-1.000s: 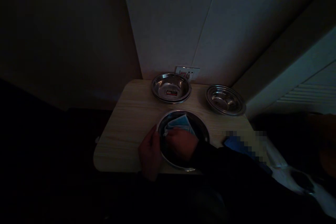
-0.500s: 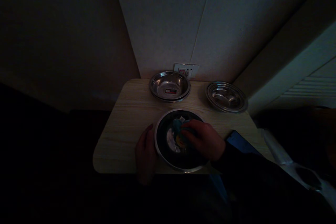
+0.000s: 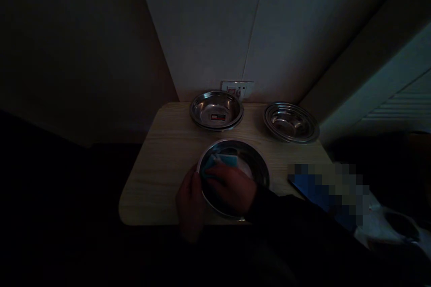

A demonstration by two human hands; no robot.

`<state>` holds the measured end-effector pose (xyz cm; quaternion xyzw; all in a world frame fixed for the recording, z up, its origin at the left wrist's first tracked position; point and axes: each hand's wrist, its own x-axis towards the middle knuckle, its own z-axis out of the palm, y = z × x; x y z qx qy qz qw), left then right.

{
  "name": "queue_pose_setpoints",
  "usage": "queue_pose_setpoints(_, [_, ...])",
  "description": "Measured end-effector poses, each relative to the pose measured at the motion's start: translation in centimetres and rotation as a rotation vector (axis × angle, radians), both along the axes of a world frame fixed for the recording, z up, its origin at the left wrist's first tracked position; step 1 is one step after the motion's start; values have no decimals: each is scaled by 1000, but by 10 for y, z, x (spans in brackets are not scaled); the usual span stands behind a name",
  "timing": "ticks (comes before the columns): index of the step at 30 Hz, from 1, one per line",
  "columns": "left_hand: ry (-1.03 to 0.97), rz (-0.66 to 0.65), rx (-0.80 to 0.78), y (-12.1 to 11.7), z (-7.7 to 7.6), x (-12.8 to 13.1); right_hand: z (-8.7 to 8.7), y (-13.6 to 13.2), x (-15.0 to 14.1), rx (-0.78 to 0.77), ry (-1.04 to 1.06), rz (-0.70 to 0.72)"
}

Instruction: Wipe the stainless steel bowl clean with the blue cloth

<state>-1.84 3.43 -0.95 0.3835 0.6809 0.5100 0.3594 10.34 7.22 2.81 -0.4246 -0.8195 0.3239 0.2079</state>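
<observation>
A round stainless steel bowl sits at the front of a small wooden table. My left hand grips its rim on the left side, thumb near the edge. Inside the bowl, my right hand presses a teal cloth against the inner left wall. Part of the cloth sticks out beyond the fingers, with a small white patch on it. My right hand and forearm hide much of the bowl's bottom and near side. The picture is dark.
Behind stands a stack of steel bowls with a label inside. At the back right is another stack of nested bowls. A dark flat object, partly blurred out, lies at the right. A wall socket is behind the table.
My right hand has moved left with the cloth, from the bowl's middle to its left wall. My left hand stays at the rim, its fingers now closer against it.
</observation>
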Motion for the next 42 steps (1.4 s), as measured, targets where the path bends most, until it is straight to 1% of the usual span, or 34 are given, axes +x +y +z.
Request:
queue_pose_setpoints(2, [37, 23, 19, 0, -2, 0, 0, 0, 0, -26, -35, 91])
queue_pose_setpoints(5, [61, 65, 11, -1, -2, 1, 7, -1, 10, -66, -131, 222])
queue_pose_setpoints(9, [35, 78, 5, -1, 1, 4, 15, -4, 23, -106, -225, 353])
queue_pose_setpoints(10, [16, 70, 3, -1, 2, 4, 14, -6, 23, -111, -223, 355])
queue_pose_setpoints(11, [-8, 60, 1, -1, 3, 5, 13, -7, 21, -111, -206, 328])
queue_pose_setpoints(12, [-34, 51, 1, -1, 4, 4, 11, -8, 17, -108, -173, 267])
queue_pose_setpoints(15, [-113, 7, 32, 0, 6, 2, 5, -11, 1, -99, -11, -6])
queue_pose_setpoints(16, [-137, -3, 45, 1, 7, 1, 4, -12, -3, -96, 45, -54])
queue_pose_setpoints(17, [-155, -10, 55, 1, 8, 0, 4, -13, -5, -89, 89, -65])
queue_pose_setpoints(19, [-167, -16, 53, 2, 10, -2, 5, -15, -4, -64, 124, 13])
queue_pose_setpoints(21, [-159, -20, 33, 2, 12, -3, 8, -17, 2, -38, 100, 124])
queue_pose_setpoints(23, [-161, -35, 32, 3, 12, -4, 10, -17, 5, -30, 65, 177])
queue_pose_setpoints(25, [-134, -68, 41, 3, 10, -6, 10, -17, 3, -21, 71, 124])
queue_pose_setpoints(28, [-12, -97, 51, 2, 7, -9, 10, -16, -9, 13, 101, 1])
queue_pose_setpoints(30, [15, -85, 47, 2, 7, -10, 10, -17, -14, 49, 75, 15])
queue_pose_setpoints(32, [-48, -58, 43, 3, 8, -9, 12, -19, -14, 84, 20, 78])
queue_pose_setpoints(36, [-199, -11, 26, 5, 11, -4, 19, -26, -5, 155, -139, 180])
queue_pose_setpoints(39, [-243, 4, -1, 5, 14, -2, 24, -32, 0, 197, -253, 236])
queue_pose_setpoints(42, [-277, 17, -15, 5, 14, -2, 31, -38, 6, 181, -323, 287])
